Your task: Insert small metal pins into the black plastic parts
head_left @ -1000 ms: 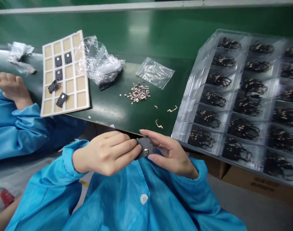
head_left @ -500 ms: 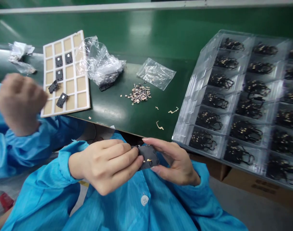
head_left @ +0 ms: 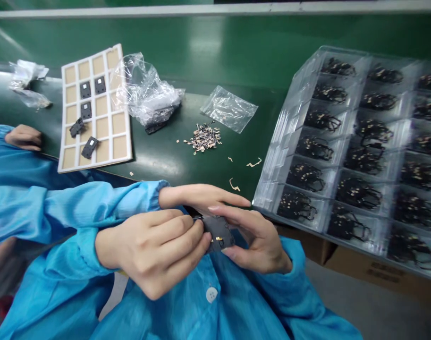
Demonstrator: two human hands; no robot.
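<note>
The dark plate [head_left: 218,229] is, in the head view, held off the table [head_left: 187,174], to the right of the grid tray [head_left: 102,127] and nearer the body. The left hand [head_left: 155,250] has its fingers closed on the plate's end toward the grid tray, hiding that part; the right hand [head_left: 257,236] grips the end away from the grid tray, half open, thumb and fingers on opposite edges. With both grips on it, the plate looks to be in mid-work: small gold contacts [head_left: 219,239] show on its upper face, but what lies under the left fingers cannot be seen. Five dark parts [head_left: 89,148] lie on the grid tray, three square in cells and two askew; whether they are finished, I cannot tell. Right of the grid tray lies a pile of small pieces [head_left: 203,139], and farther right a clear tray [head_left: 272,174] of black looped parts [head_left: 359,190], so plenty of stock seems left. A co-worker's hand [head_left: 204,196] reaches past from the grid tray's side.
</note>
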